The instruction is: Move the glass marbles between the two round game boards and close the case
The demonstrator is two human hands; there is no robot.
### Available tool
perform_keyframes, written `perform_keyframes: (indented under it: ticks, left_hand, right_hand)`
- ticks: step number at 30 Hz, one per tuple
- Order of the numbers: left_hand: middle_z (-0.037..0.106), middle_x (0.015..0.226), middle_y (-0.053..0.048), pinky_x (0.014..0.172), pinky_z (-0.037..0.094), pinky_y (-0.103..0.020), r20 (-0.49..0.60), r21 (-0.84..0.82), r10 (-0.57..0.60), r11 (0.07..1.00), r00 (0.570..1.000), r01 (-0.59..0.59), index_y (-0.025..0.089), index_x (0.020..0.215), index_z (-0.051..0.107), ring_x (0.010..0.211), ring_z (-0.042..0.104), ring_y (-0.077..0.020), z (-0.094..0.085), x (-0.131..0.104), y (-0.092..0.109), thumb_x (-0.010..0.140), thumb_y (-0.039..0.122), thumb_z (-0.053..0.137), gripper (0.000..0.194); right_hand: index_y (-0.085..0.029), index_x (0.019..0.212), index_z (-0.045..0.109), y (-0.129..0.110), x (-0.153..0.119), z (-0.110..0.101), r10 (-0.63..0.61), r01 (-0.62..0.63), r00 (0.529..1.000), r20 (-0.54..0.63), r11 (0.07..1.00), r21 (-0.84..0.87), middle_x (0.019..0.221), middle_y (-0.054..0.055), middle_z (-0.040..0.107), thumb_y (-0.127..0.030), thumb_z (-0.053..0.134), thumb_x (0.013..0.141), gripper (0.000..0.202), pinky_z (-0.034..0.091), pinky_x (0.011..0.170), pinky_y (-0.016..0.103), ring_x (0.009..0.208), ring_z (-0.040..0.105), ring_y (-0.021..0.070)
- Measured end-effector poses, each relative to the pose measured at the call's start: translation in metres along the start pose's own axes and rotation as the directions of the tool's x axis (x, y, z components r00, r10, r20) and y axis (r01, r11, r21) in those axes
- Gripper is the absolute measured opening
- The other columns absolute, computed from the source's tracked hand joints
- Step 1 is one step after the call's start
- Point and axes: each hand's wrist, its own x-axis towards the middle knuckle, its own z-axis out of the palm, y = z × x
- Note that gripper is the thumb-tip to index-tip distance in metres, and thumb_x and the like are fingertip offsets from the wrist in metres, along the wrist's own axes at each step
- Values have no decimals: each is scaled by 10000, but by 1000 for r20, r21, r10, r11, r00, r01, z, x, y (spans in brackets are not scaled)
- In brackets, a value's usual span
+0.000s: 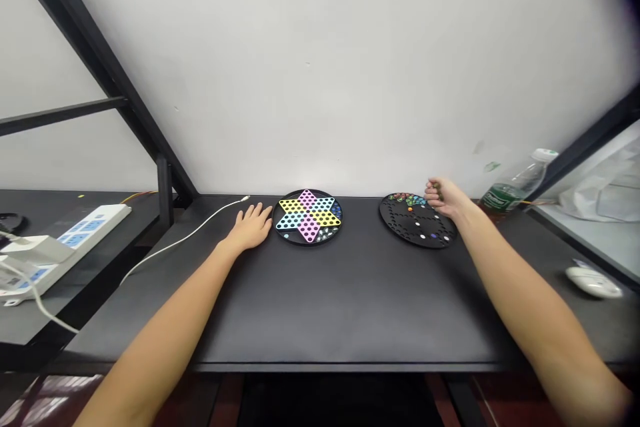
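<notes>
My left hand (251, 227) lies flat on the dark table, fingers spread, its fingertips beside the left rim of a round black tray with a colorful star board (307, 216). Marbles sit in that tray's lower right and right sections. My right hand (443, 197) is raised over the right edge of a second round black board (400, 223), its fingers curled around several small dark green marbles (438, 191). Colored marbles fill the far edge of this second board, and a few white, orange and purple ones are scattered over its holes.
A clear bottle with a green label (503, 196) stands behind my right forearm, and a white mouse (594, 281) lies at the right. On the left are a white cable (185, 238) and a power strip (95, 225). A pale wall (320, 80) rises behind the table (330, 307).
</notes>
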Motion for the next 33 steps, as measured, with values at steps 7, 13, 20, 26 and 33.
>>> perform_keyframes:
  ticks: [7,13,20,26,33]
  left_hand:
    - [219,1648,-128,1197,168,-573,13,-26,-6,1000,1000,6,207,1563,286,1515,181,-331,0,-1,1,1000,437,200,614]
    - [237,1640,-133,1185,201,-579,-3,-2,-9,1000,1000,9,212,1555,305,1509,211,-322,-2,-3,3,1000,424,217,600]
    - [222,1645,-134,1191,182,-572,20,19,-1,1000,1000,0,202,1562,291,1511,194,-334,-5,-4,4,1003,407,218,600]
    - [230,1644,-126,1190,188,-569,11,10,-9,1000,1000,9,214,1559,295,1512,198,-323,-3,-4,4,1005,418,221,595]
    - [224,1645,-134,1189,185,-576,17,13,-5,1000,1000,5,201,1562,287,1511,194,-337,-5,-5,4,1008,406,219,595]
  right_hand:
    - [-227,582,350,-8,-39,138,-240,367,922,305,797,-480,492,-49,284,-358,442,877,336,187,427,236,448,254,90]
    - [-168,743,641,19,-89,280,-251,730,674,695,79,-679,729,81,669,-424,418,968,407,411,639,272,685,596,187]
    - [-138,1152,658,45,-109,331,-216,761,626,749,-43,-648,1063,171,728,-390,378,1014,401,484,821,367,963,691,288]
    - [-138,1176,632,45,-112,323,-231,749,631,740,-63,-659,1079,175,718,-497,344,1023,485,500,797,388,973,686,313]
    - [-138,1171,646,49,-117,322,-259,735,640,724,-70,-675,1143,178,678,-548,346,1019,531,508,822,361,990,682,285]
